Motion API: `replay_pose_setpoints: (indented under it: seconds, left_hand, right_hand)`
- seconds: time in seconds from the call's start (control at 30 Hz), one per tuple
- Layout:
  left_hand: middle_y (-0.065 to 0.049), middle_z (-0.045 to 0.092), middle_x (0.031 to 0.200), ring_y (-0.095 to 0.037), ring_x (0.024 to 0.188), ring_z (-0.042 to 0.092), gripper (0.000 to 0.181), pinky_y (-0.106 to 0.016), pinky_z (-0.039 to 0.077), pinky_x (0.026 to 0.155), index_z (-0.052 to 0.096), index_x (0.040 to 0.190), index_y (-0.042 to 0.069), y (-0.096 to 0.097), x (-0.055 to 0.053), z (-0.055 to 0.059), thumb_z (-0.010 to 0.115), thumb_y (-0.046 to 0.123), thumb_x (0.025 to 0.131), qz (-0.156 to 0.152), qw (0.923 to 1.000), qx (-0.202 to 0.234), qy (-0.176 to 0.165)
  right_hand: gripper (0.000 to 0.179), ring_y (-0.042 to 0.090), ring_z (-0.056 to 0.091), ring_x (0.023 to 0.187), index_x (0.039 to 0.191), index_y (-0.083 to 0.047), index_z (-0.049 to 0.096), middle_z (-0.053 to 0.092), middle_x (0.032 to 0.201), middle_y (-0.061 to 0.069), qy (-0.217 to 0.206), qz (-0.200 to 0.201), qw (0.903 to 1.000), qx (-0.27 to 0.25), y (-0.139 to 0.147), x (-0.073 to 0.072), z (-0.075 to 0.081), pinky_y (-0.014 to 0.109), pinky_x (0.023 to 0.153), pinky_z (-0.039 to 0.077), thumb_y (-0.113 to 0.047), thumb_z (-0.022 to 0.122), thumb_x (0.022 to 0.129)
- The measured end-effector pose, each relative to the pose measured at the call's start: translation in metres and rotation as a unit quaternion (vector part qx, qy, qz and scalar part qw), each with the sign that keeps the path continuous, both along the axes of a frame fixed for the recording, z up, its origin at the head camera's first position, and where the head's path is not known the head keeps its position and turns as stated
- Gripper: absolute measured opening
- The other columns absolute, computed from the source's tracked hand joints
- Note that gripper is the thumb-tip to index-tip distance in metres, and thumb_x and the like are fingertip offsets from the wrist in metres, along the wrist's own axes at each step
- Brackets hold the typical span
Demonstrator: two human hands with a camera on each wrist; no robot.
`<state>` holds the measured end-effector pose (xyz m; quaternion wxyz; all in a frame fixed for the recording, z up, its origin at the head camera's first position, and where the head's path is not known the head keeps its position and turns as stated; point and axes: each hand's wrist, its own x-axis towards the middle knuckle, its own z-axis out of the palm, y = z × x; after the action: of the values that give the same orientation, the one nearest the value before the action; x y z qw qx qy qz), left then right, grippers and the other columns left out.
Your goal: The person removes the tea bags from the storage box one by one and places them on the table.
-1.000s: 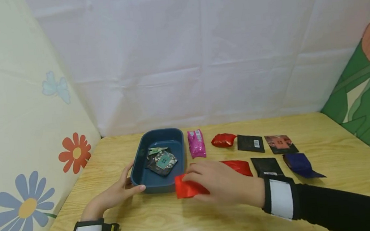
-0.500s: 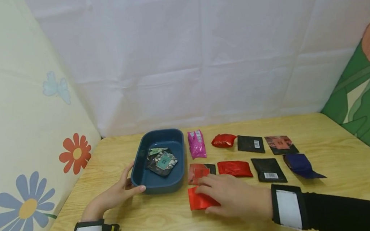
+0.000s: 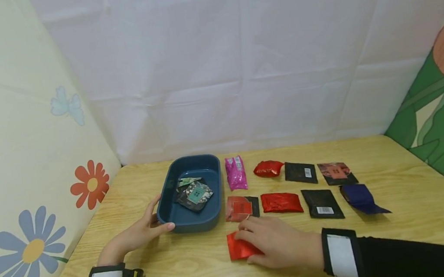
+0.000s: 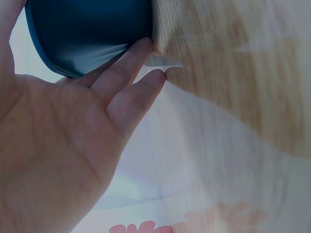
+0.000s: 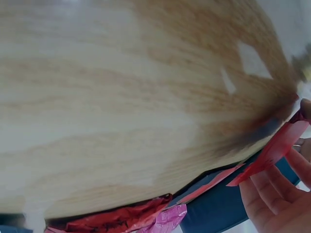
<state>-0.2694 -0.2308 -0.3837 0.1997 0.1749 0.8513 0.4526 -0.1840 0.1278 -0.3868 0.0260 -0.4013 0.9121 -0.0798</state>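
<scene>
My left hand [image 3: 137,236] rests against the near left corner of a dark blue plastic bin [image 3: 193,226], thumb at the front and fingers along the side. In the left wrist view its fingers [image 4: 127,73] lie fairly straight against the bin wall. Inside the bin, dark sachets with green labels [image 3: 198,193] overlap. My right hand [image 3: 279,243] pinches a shiny red packet [image 3: 239,246] low over the table, right of the bin. The right wrist view shows the red packet [image 5: 278,148] between thumb and fingers. Behind it lies a black sachet with a red label [image 3: 240,208].
A red foil packet [image 3: 282,202], a black sachet [image 3: 323,204] and a dark blue packet [image 3: 361,199] lie in the front row. Behind are a pink packet [image 3: 235,173], another red packet [image 3: 268,168] and two flat sachets. A white cloth [image 3: 240,67] hangs behind the table.
My right hand has moved right and toward me with the red packet, away from the bin's front corner, uncovering the red-labelled sachet. The left hand and bin have stayed put.
</scene>
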Motion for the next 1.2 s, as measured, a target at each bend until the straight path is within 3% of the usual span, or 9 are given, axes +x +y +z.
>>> replay_pose_setpoints:
  seconds: [0.5, 0.7, 1.2]
  left_hand:
    - [-0.037, 0.037, 0.144, -0.047, 0.13, 0.043, 0.093, -0.061, 0.033, 0.104, -0.004, 0.157, 0.02, 0.0007, 0.0027, 0.0007, 0.066, 0.031, 0.097, -0.004, 1.0, -0.004, 0.006]
    - [-0.038, 0.031, 0.148, -0.05, 0.135, 0.037, 0.093, -0.063, 0.029, 0.107, -0.003, 0.157, 0.021, 0.0017, 0.0022, 0.002, 0.067, 0.031, 0.097, 0.009, 0.9999, -0.008, 0.003]
    - [-0.037, 0.036, 0.145, -0.048, 0.131, 0.041, 0.094, -0.063, 0.032, 0.105, -0.004, 0.157, 0.02, 0.0021, 0.003, 0.0032, 0.067, 0.031, 0.096, 0.003, 1.0, -0.008, 0.002]
  right_hand:
    - [0.045, 0.01, 0.054, 0.109, 0.132, -0.027, 0.056, 0.056, 0.126, -0.007, -0.008, -0.009, 0.9999, -0.01, 0.0012, -0.0001, -0.0078, 0.038, 0.093, 0.051, -0.049, 0.064, 0.094]
    - [0.047, 0.01, 0.054, 0.109, 0.133, -0.027, 0.056, 0.056, 0.127, -0.006, -0.017, -0.013, 0.9997, -0.007, 0.0024, -0.001, -0.0084, 0.039, 0.094, 0.05, -0.052, 0.062, 0.094]
    - [0.053, 0.016, 0.051, 0.121, 0.14, -0.026, 0.054, 0.054, 0.136, -0.004, -0.017, -0.007, 0.9998, 0.009, 0.0048, 0.0029, -0.0028, 0.045, 0.1, 0.045, -0.056, 0.055, 0.096]
